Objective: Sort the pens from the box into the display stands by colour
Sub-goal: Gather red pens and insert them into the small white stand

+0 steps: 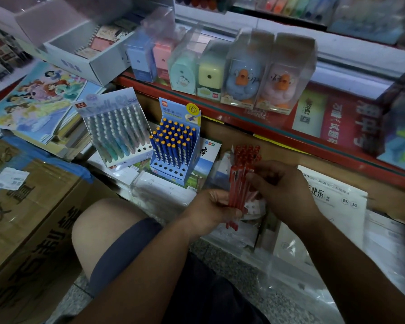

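Gripping red pens (240,183) over speckled floor (220,256); cardboard box (33,218), display stand (171,170), red shelf (243,118).

Dark shorts (204,293) with a slate-blue hem band (124,251) — bare knee (101,228), bare forearms (337,260)

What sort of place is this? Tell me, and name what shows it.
Most likely a stationery shop: a blue stand and a pastel stand full of pens, boxed sharpeners in a row on a shelf, stacked exercise books. The left hand and right hand hold red pens.
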The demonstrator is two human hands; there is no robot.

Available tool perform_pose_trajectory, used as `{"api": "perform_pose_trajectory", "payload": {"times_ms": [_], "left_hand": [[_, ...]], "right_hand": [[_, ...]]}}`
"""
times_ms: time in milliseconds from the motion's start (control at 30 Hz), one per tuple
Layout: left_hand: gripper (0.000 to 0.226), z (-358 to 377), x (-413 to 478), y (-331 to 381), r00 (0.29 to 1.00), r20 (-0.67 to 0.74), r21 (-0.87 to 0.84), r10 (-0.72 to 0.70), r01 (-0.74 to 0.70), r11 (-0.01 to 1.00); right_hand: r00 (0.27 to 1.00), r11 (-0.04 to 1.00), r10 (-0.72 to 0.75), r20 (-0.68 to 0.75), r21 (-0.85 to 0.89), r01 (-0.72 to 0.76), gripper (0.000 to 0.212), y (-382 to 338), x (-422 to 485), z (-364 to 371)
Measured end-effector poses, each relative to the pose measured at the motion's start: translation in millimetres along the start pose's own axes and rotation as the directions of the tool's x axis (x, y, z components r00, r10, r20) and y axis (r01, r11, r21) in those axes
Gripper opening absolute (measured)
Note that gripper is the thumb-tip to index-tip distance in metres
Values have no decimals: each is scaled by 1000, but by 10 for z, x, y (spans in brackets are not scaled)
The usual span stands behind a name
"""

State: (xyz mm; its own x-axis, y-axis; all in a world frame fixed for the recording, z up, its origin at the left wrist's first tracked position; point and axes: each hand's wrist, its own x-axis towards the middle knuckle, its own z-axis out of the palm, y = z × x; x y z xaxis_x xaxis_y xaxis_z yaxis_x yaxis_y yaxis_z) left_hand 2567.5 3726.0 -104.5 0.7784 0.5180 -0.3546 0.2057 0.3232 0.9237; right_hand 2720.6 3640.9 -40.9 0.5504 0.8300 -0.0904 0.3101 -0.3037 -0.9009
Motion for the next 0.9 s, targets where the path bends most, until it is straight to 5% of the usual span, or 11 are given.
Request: {"api": "perform_pose_trajectory", "payload": {"times_ms": [100,200,267,533,900], "left_hand": [[15,8,-18,11,999,-54,-14,-4,3,1000],[21,-49,35,-45,954,-292,-10,-68,68,998],[26,-97,71,-74,924,-370,-38,-96,89,995],[19,-71,94,-79,927,-359,-16,-104,105,994],[18,-68,117,-73,932,-348,-34,-100,94,995]], "right_hand": [[992,1000,-11,-122,-17,9,10,69,-3,-43],[955,1000,-5,-298,-16,0,10,203,-3,-106],[957,996,-4,-291,-85,-22,11,322,-13,-116],[978,978,-101,-184,-197,64,13,629,-145,76],[955,941,-201,-217,-316,126,12,694,-101,140]]}}
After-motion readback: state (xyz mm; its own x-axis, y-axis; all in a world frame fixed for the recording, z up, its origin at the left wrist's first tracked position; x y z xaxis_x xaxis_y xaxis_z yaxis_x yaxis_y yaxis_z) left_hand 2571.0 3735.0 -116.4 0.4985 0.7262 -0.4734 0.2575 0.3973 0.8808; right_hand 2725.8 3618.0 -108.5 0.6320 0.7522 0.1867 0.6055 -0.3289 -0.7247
